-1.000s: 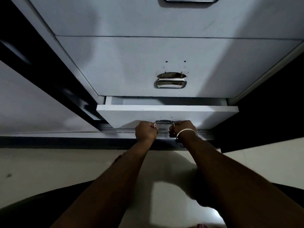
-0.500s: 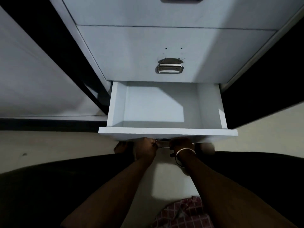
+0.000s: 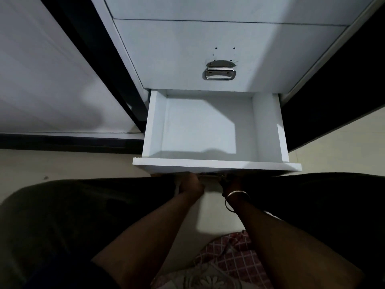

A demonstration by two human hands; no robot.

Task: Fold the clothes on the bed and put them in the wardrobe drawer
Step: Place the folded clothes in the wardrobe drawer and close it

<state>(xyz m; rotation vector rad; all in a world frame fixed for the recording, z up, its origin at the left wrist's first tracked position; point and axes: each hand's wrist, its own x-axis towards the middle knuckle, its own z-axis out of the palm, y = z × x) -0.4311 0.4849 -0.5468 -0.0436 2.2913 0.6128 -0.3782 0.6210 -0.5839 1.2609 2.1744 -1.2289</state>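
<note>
Head view: the bottom drawer is now pulled far out, when a second ago it was only open a crack.

Left hand and right hand each grip its handle. Nothing lies inside, so it looks ready. The checked clothes wait on the pale floor, between the arms.

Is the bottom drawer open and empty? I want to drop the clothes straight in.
Open and empty: the bottom drawer is pulled well out, showing only its bare white floor. Both hands, left hand and right hand, grip its handle.

left hand: fist, gripping | right hand: shadowed, grip unclear | arms extended
</note>
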